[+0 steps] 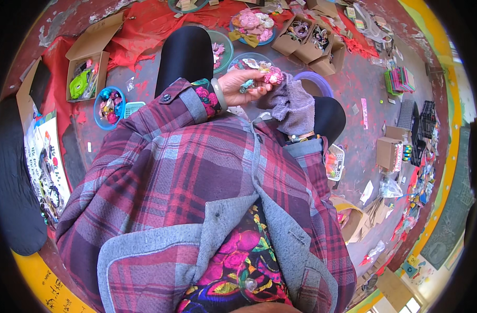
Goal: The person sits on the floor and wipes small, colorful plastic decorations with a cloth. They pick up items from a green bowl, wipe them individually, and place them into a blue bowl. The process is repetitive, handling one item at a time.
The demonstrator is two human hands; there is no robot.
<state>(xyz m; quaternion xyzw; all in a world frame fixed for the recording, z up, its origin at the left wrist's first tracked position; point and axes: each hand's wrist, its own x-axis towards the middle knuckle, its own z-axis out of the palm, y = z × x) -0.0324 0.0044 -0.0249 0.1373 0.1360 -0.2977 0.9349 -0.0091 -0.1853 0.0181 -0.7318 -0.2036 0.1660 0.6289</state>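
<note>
My left hand (241,86), with a pale bangle at its wrist, is closed around small fabric flowers. A teal flower (247,85) shows among its fingers. At the fingertips is a pink flower ornament (273,75), touching or very close to a fuzzy grey-purple cloth (295,107). This cloth covers my right hand, whose fingers are hidden, so I cannot tell whether they grip anything. Just beyond my hands stands a light blue basin (233,63) with pale and coloured ornaments in it. A purple basin (322,82) sits behind the cloth.
Beyond my knees are a green basin (228,48), a blue basin (269,39) heaped with pink flowers, and open cardboard boxes (324,65). At left are a blue basket (96,112) of ornaments and a box (74,73). A white basket (338,169) stands by my right leg.
</note>
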